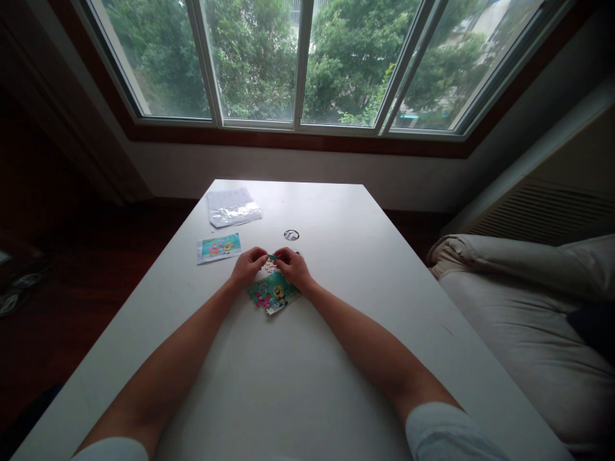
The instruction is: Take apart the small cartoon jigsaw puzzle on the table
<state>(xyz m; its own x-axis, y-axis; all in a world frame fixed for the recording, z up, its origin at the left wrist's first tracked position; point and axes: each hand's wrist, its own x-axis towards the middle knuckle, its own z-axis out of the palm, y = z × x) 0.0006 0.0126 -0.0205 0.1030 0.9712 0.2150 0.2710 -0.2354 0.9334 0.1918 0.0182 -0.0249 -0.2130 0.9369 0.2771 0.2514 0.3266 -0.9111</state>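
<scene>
A partly assembled jigsaw puzzle (277, 291) with colourful cartoon figures on teal lies on the white table. Just beyond its far edge, my left hand (250, 264) and my right hand (293, 266) meet over the table. Both pinch a small teal puzzle piece (273, 257) between their fingertips. Several loose pieces (270, 266) lie between the hands, pale side up. Part of the puzzle's right side is hidden under my right hand.
A picture card (220, 246) with a similar cartoon lies to the left. Behind it are papers in a clear plastic sleeve (234, 207). A small round black-and-white item (291, 235) sits beyond my right hand. A cushioned seat (519, 307) stands right of the table (288, 384).
</scene>
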